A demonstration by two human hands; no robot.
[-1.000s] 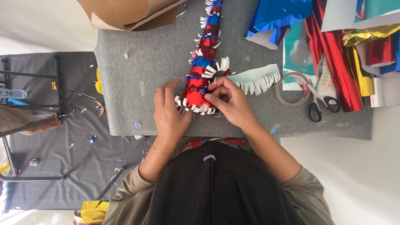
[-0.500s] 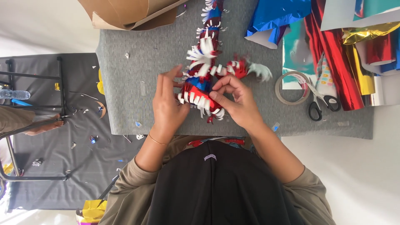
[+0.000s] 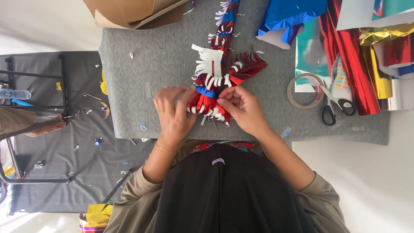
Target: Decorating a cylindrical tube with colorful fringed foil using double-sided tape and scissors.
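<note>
A long fringed garland (image 3: 214, 71) of red, blue and white foil strips lies on a grey felt mat (image 3: 164, 64) and runs away from me toward the far edge. My left hand (image 3: 174, 113) presses on its near end from the left, fingers blurred. My right hand (image 3: 242, 108) pinches the red fringe at the near end from the right. A loose red fringed strip (image 3: 247, 67) curls off to the right of the garland, above my right hand.
A tape roll (image 3: 304, 91) and black-handled scissors (image 3: 333, 103) lie to the right. Rolls of red, gold and blue foil (image 3: 350, 56) pile at the far right. Brown cardboard (image 3: 133, 13) sits far left. A dark floor mat (image 3: 51, 142) with scraps lies left, beside a black metal frame (image 3: 62, 82).
The loose fringed strip has swung up and over the garland, from lying white side up at the right to curling red side up nearer the centre. Both hands shifted slightly nearer me.
</note>
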